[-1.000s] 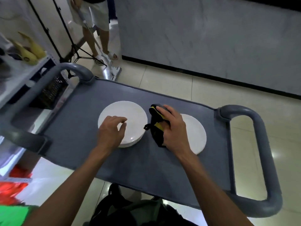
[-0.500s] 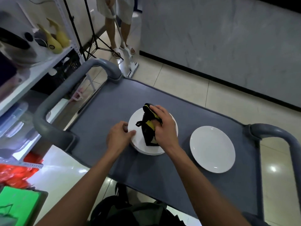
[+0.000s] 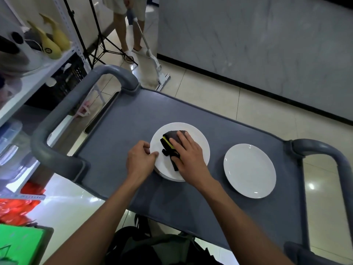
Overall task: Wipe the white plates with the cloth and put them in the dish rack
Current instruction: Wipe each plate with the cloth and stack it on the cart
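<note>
A stack of white plates (image 3: 198,138) sits in the middle of the grey cart top (image 3: 124,131). My right hand (image 3: 188,153) lies flat on a black cloth with a yellow stripe (image 3: 169,141) and presses it onto the top plate. My left hand (image 3: 140,159) grips the stack's left rim, thumb on top. A single white plate (image 3: 249,170) lies to the right on the cart. No dish rack is in view.
The cart has grey tubular handles at the left (image 3: 63,111) and right (image 3: 328,155). A white shelf unit (image 3: 38,73) with objects stands at the left. A person (image 3: 129,25) mops the floor beyond the cart. A dark bag (image 3: 152,247) sits below the near edge.
My right hand carried the cloth from beside the right plate onto the stack and now lies flat on it. My left hand slid to the stack's left rim. The view shifted left.
</note>
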A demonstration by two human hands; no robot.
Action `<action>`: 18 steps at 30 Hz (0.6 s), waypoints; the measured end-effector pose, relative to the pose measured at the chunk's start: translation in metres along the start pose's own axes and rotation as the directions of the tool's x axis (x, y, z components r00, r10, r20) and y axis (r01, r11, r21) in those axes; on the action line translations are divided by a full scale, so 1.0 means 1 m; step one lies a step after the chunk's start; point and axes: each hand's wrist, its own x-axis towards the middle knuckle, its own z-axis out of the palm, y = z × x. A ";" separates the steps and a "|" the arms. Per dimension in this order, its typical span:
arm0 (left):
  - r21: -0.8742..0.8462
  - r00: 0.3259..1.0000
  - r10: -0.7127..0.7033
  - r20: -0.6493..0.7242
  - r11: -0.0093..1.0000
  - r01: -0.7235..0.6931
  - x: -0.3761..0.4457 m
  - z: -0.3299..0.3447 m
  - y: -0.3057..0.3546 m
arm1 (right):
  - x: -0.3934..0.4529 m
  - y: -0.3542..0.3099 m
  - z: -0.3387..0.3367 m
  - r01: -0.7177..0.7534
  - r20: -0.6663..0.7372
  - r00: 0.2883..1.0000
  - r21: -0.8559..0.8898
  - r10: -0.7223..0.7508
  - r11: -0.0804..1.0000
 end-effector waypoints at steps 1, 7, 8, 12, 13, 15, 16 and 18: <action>-0.001 1.000 -0.005 0.003 1.000 0.005 0.001 0.000 0.000 | -0.002 0.002 0.000 0.016 0.030 0.999 -0.029 -0.016 0.999; -0.071 0.994 -0.084 0.076 0.993 0.090 0.004 -0.002 0.003 | -0.007 0.006 0.004 0.024 0.077 0.997 -0.088 -0.017 0.996; -0.082 0.992 -0.092 0.087 0.992 0.099 0.004 -0.002 0.004 | -0.006 0.006 0.004 0.014 0.062 0.998 -0.070 -0.010 0.997; -0.116 0.983 -0.092 0.160 0.987 0.111 0.008 -0.006 0.007 | -0.006 0.008 0.002 0.007 0.045 0.999 -0.031 -0.006 1.000; -0.122 0.979 -0.091 0.183 0.986 0.115 0.009 -0.007 0.007 | -0.006 0.008 0.002 0.007 0.049 0.999 -0.030 -0.005 1.000; -0.136 0.971 -0.096 0.221 0.982 0.128 0.009 -0.009 0.009 | -0.008 0.007 0.000 0.002 0.047 0.999 -0.020 -0.001 1.000; -0.148 0.966 -0.099 0.237 0.980 0.137 0.009 -0.010 0.010 | -0.010 0.005 0.000 -0.004 0.038 0.999 -0.009 0.004 1.000; -0.171 0.957 -0.106 0.270 0.973 0.156 0.007 -0.011 0.012 | -0.013 0.000 -0.001 -0.023 0.020 1.000 0.014 0.023 1.000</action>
